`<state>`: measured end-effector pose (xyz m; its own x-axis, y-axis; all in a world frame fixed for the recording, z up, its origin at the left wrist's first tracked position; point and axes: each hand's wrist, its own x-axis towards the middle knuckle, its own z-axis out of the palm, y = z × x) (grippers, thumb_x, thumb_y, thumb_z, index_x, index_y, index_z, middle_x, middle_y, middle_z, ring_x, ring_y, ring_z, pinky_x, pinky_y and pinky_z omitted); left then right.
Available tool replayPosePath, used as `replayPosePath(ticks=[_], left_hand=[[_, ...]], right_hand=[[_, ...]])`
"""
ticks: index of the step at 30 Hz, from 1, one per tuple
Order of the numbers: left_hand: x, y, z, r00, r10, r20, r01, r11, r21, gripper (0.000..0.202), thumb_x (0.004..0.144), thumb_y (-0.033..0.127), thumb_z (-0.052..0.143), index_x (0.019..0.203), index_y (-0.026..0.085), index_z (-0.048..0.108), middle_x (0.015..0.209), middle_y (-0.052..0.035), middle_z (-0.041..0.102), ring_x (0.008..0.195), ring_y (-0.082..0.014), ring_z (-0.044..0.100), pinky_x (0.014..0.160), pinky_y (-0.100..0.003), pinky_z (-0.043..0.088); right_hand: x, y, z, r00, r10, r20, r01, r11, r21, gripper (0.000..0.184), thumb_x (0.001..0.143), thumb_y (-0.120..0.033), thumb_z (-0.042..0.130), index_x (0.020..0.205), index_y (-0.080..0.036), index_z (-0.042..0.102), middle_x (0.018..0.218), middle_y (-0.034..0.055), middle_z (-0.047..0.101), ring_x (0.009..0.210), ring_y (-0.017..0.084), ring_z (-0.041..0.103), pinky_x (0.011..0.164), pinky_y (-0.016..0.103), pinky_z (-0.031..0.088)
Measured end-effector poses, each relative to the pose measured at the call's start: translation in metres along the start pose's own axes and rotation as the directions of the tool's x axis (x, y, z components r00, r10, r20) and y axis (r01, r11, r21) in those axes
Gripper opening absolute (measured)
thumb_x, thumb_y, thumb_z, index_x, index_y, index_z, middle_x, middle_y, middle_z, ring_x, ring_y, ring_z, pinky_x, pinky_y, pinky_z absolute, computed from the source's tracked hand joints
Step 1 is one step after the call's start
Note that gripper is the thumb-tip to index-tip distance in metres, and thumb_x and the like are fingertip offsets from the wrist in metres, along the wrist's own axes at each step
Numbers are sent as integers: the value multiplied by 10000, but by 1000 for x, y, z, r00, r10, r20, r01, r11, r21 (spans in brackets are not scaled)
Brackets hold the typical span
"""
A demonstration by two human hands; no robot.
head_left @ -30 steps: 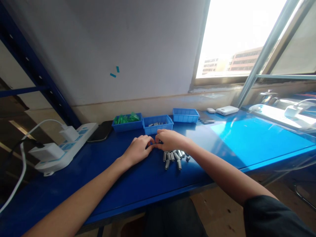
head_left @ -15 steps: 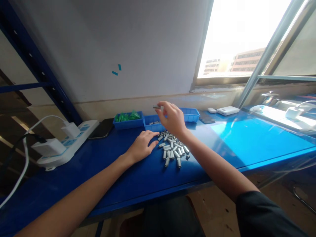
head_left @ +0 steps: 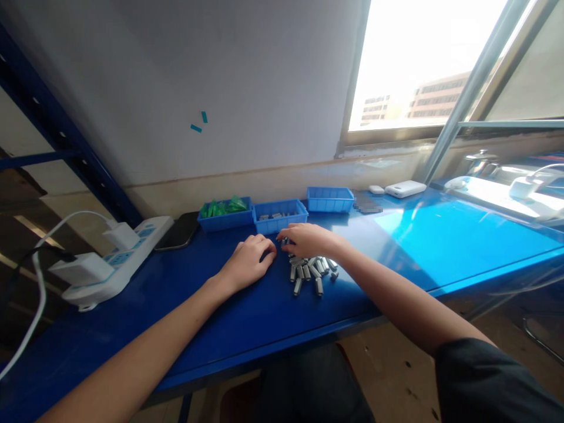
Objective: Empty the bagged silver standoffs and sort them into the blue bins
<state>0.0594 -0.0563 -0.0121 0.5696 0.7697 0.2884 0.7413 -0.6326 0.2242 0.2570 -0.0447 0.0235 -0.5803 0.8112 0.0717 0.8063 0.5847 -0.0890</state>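
Note:
A pile of short silver metal tubes [head_left: 307,270] lies on the blue table in front of me. My right hand [head_left: 311,239] reaches over its far left part, with thumb and fingers apart around a few tubes; whether it grips one is hard to see. My left hand [head_left: 251,258] rests on the table just left of the pile. Its fingers are curled and the index tip meets the thumb, and anything between them is hidden. Behind both hands stands a blue bin [head_left: 280,217] with some metal pieces in it.
To its left stands a blue bin [head_left: 227,220] of green plastic bags, to its right another blue bin [head_left: 330,202]. A phone [head_left: 178,231] and a power strip [head_left: 118,258] with plugged chargers lie at the left. A white device [head_left: 405,188] lies near the window.
My right hand has come down from in front of the bins, where it held up a metal tube, to the pile. The fingers of my left hand have curled in from stretched out.

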Motion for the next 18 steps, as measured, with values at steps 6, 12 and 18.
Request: replayPosePath(ticks=[6, 12, 18], left_hand=[[0, -2, 0, 1000, 5, 16, -4, 1000, -9, 195, 893, 331, 462, 922, 223, 621, 989, -49, 611, 946, -228, 543, 841, -366, 432], [-1, -3, -1, 999, 10, 31, -9, 1000, -3, 208, 886, 349, 475, 975, 228, 619, 1031, -56, 606, 972, -238, 543, 860, -386, 429], [1, -14, 0, 998, -64, -7, 64, 997, -32, 271, 889, 398, 464, 1050, 210, 574, 997, -59, 623, 968, -234, 557, 832, -367, 438]], right_hand=[[5, -9, 5, 999, -12, -43, 12, 1000, -4, 228, 828, -264, 560, 1040, -229, 637, 1020, 73, 630, 888, 201, 617, 680, 248, 403], [4, -13, 6, 997, -55, -50, 56, 998, 25, 149, 834, -203, 498, 872, -191, 642, 1004, 72, 587, 852, 175, 607, 686, 245, 403], [7, -13, 12, 995, 42, -92, -43, 999, -5, 296, 832, -225, 525, 1108, -122, 548, 1093, 128, 592, 973, 240, 597, 759, 293, 438]])
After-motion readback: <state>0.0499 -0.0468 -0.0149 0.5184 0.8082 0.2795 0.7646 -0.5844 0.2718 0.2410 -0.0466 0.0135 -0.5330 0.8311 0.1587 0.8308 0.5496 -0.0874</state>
